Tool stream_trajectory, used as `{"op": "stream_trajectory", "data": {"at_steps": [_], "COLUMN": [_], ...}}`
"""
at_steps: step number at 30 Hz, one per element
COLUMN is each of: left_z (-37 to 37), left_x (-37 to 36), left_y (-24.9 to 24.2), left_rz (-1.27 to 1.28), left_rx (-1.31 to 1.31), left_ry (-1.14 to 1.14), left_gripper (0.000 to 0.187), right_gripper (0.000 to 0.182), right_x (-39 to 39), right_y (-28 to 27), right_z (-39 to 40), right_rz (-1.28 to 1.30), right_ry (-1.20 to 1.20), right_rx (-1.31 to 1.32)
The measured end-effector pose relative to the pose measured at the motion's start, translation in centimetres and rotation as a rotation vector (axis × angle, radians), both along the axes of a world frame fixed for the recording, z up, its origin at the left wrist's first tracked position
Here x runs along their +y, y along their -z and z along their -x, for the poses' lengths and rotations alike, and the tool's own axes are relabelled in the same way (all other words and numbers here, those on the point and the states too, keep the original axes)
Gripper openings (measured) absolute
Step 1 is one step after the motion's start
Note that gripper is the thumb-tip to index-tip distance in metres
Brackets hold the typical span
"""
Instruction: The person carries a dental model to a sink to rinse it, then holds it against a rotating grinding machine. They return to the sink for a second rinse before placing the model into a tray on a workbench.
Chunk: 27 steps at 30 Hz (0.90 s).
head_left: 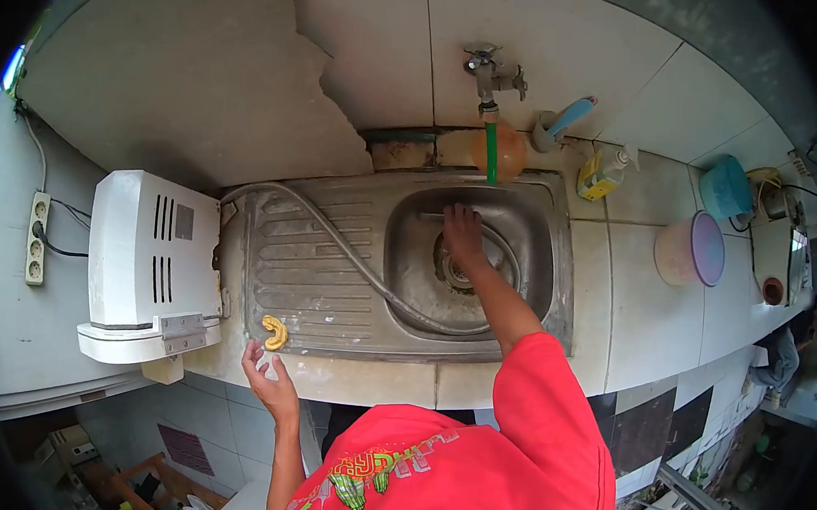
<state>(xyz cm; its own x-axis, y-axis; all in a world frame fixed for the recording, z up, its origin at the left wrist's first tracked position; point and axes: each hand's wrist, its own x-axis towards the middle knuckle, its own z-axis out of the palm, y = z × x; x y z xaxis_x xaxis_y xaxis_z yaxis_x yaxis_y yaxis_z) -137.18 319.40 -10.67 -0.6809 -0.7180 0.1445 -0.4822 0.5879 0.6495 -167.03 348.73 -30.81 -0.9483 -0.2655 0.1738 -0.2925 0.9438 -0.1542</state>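
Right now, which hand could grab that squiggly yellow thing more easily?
Probably the left. The left hand is open, right beside the yellow thing on the drainboard. The right hand is down in the basin, farther away.

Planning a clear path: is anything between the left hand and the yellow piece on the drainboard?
Nothing visible stands between the left hand and the yellow piece. The grey hose lies beyond it, running into the sink basin.

Gray hose (pixel 361 266) — curved, looped in sink (pixel 411 220) — and yellow lump (pixel 278 337) on drainboard (pixel 322 294).
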Motion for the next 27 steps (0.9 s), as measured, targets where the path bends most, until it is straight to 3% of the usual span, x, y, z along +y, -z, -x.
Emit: {"op": "stream_trajectory", "data": {"at_steps": [3, 6, 8, 11, 13, 15, 18, 22, 25, 27], "left_z": [5.3, 12.4, 17.5, 25.3, 29.9, 33.6, 37.0, 39.4, 40.7, 40.8], "left_x": [4.0, 8.1, 10.9, 15.0, 17.6, 20.2, 24.1, 26.2, 27.1, 28.3], "left_y": [-0.6, -1.3, -1.8, -1.5, -1.0, -0.8, -1.5, 0.1, 2.1, 1.6], "left_rz": [-0.169, -0.347, -0.484, -0.758, -0.763, -0.893, -1.122, -1.01, -1.191, -1.11], "left_rx": [0.109, 0.09, 0.116, 0.122, -0.021, -0.062, -0.064, -0.102, -0.08, -0.009], "left_ry": [0.113, 0.423, 0.583, 0.729, 0.767, 0.761, 0.716, 0.689, 0.592, 0.395], "left_gripper": [0.042, 0.036, 0.033, 0.033, 0.035, 0.045, 0.036, 0.023, 0.026, 0.026], "right_gripper": [0.036, 0.029, 0.02, 0.017, 0.017, 0.017, 0.019, 0.02, 0.021, 0.021], "right_x": [1.7, 2.8, 3.4, 5.8, 7.3, 8.0, 7.8, 7.6, 7.6, 7.6], "right_y": [-0.1, 0.1, -1.3, -7.3, -10.1, -11.0, -11.4, -11.7, -12.3, -12.6], "right_z": [0.2, 0.5, 0.4, 0.0, 0.0, -0.6, -1.0, -1.7, -1.6, -1.9], "right_rz": [0.018, 0.153, 0.512, 0.525, 0.523, 0.522, 0.532, 0.522, 0.508, 0.497], "right_ry": [-0.166, -0.207, -0.125, -0.021, 0.073, 0.162, 0.167, 0.22, 0.265, 0.293], "right_rx": [0.03, 0.039, -0.139, -0.029, -0.048, -0.06, -0.009, -0.009, -0.023, -0.043]}}
